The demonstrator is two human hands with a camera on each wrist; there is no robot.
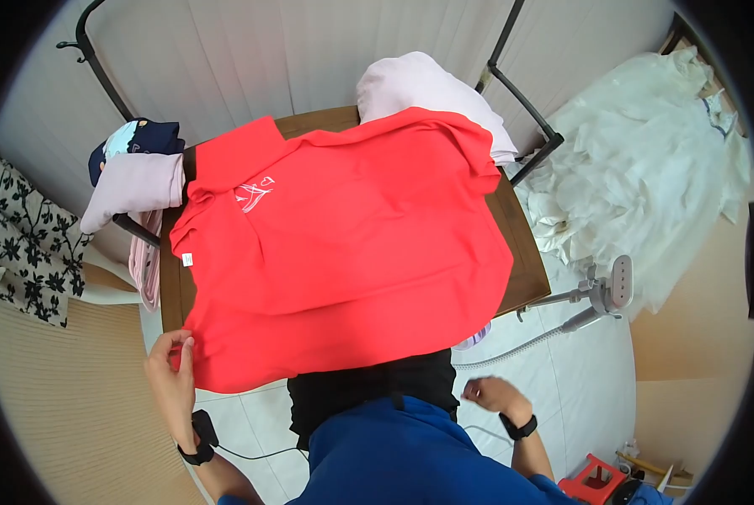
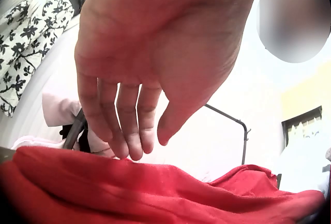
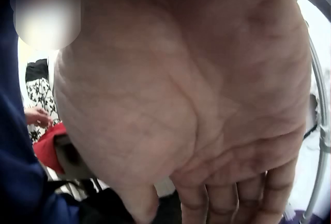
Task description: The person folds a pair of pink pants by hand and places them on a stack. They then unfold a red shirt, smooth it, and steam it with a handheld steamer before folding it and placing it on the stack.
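Note:
A red shirt lies spread across a wooden table, with a small white print on it and a white tag at its left edge. At the shirt's near left corner is my left hand, fingertips right at the cloth. In the left wrist view the fingers reach down loosely, the thumb apart from them, above the red folds. My right hand hangs beside my body, off the table's near right side, holding nothing. Its palm fills the right wrist view with the fingers loosely extended.
Folded pale pink cloth and a dark folded garment sit at the table's left. A pale pillow-like bundle is at the back. Black metal bars rise at the corners. A steamer head stands at right, near a white gown.

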